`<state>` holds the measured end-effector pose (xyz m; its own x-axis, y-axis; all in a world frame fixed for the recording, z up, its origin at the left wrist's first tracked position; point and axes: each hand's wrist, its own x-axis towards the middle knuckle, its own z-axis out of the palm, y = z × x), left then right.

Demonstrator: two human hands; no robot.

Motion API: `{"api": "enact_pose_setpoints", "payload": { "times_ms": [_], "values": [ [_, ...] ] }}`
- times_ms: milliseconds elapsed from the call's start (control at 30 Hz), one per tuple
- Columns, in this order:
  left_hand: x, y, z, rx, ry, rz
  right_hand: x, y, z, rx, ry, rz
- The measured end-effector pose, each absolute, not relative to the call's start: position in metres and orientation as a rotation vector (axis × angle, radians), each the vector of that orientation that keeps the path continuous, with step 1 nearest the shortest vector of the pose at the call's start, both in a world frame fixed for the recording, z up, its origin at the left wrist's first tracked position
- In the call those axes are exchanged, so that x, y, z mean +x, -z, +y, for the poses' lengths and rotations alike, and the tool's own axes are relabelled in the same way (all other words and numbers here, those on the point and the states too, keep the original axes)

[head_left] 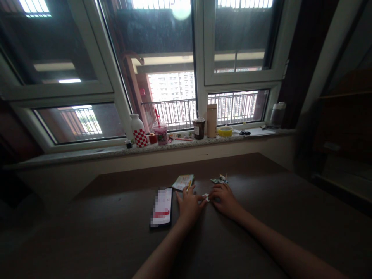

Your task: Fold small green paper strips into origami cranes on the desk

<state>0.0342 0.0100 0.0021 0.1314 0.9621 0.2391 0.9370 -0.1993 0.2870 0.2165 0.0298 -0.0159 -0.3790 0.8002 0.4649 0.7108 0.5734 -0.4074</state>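
The table (116,232) is a dark brown slab that fills the lower half of the view. Behind it, a stone window sill (87,153) runs under the window.

**Hands.** Count: two, both the person's own.
- The left hand (188,203) rests palm down on the table, fingers curled inward.
- The right hand (225,199) lies just beside it in the same posture.
- The fingertips of both hands meet on the paper piece (205,197) and pinch it from opposite sides.

**Key relation.** The paper piece sits on the table directly between the two hands. It lies to the right of the left hand and to the left of the right hand, and touches both, so neither hand is nearer. Its visible part runs roughly left to right. It is too small to fix the long axis with certainty.

**On the table.**
- One phone (162,207), screen lit, just left of the left hand.
- One printed paper pack (183,181), beyond the left hand.
- One cluster of folded paper (220,179), beyond the right hand; the number of items in it cannot be told.

**On the sill, largest first.**
- One kettle (277,114).
- One flask (212,120).
- One checked bottle (138,131).
- Two drink cups: the pink cup (161,132) and the dark cup (199,128).
- One yellow tape roll (225,131).
- One pair of scissors (245,133).
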Motion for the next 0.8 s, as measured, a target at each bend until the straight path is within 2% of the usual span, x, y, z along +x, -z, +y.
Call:
{"api": "enact_pose_setpoints", "payload": {
  "times_ms": [567,800],
  "values": [
    [0.0311,-0.0009,0.0164,2.231,-0.587,1.923,0.2149,0.0188,0.0317,-1.233,-0.118,-2.204],
    [0.0347,-0.0031,0.02,2.143,-0.637,1.947,0.2112,0.0218,0.0351,-1.417,-0.265,-2.104]
  ]
}}
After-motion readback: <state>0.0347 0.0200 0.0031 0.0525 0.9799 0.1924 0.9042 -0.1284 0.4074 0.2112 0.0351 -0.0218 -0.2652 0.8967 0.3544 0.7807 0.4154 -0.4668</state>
